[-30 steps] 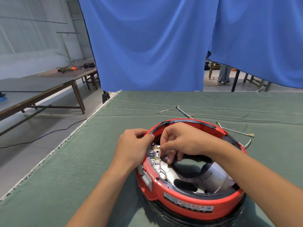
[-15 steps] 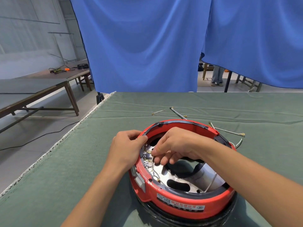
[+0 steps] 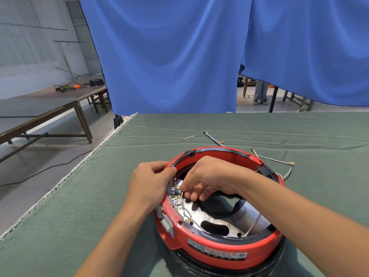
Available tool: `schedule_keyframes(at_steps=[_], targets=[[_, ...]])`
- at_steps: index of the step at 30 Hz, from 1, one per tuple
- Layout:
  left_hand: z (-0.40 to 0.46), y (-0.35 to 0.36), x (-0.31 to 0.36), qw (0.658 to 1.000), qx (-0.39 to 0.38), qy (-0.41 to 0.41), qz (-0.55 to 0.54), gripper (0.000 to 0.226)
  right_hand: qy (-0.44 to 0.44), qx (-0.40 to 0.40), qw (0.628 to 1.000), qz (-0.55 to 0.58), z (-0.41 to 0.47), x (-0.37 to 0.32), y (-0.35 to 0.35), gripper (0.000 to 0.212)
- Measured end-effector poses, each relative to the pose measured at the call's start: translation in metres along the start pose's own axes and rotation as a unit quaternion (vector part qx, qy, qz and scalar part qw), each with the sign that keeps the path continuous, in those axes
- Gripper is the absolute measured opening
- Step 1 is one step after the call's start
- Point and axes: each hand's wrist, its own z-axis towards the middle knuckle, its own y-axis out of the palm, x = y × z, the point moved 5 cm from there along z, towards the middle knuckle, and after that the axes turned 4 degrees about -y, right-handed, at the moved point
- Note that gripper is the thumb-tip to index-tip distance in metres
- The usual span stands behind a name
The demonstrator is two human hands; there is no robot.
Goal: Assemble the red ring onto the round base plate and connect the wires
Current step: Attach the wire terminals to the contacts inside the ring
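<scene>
We see one red ring seated on one round base plate at lower centre, left hand gripping its rim, right hand pinching one wire at the terminals, four loose wires beyond.

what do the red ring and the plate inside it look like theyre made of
Red ring: probably moulded plastic, smooth with a soft sheen and a printed label. Base plate: looks like bare metal, bright and mirror-like, with cut-out slots.

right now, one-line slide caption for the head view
Left hand grips the red ring while right hand pinches a wire terminal inside.
</scene>
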Motion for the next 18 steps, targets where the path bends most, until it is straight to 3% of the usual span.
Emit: schedule_keyframes(at_steps=[18], targets=[[-0.0026, 0.0001, 0.0035, 1.000, 0.010, 0.015, 0.012, 0.045, -0.009, 0.016, 1.000, -0.006, 0.0015, -0.0013, 0.0029, 0.012]])
